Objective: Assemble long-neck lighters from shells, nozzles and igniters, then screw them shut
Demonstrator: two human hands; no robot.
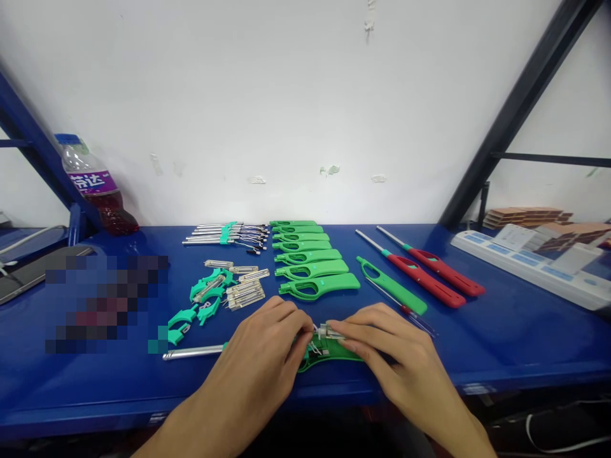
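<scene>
An opened green lighter shell point(344, 354) lies at the front of the blue table, partly covered by my hands. From its left side a silver metal tube point(193, 352) sticks out, passing behind my left hand point(267, 340). The fingers of that hand are pinched together above the shell, at the left end of a transparent fuel tank point(326, 331); what lies between the fingertips is hidden. My right hand point(396, 346) grips the tank between thumb and fingers over the shell. Small wires and metal parts point(317, 347) show inside the shell.
Behind my hands are several green shell halves point(315, 286), transparent tanks point(245, 292), teal triggers point(207, 308) and metal tubes with wires point(210, 238). Right of them lie red lighters point(424, 277), a green shell point(394, 286), a screwdriver point(396, 302) and a power strip point(534, 264). A bottle point(98, 184) stands left.
</scene>
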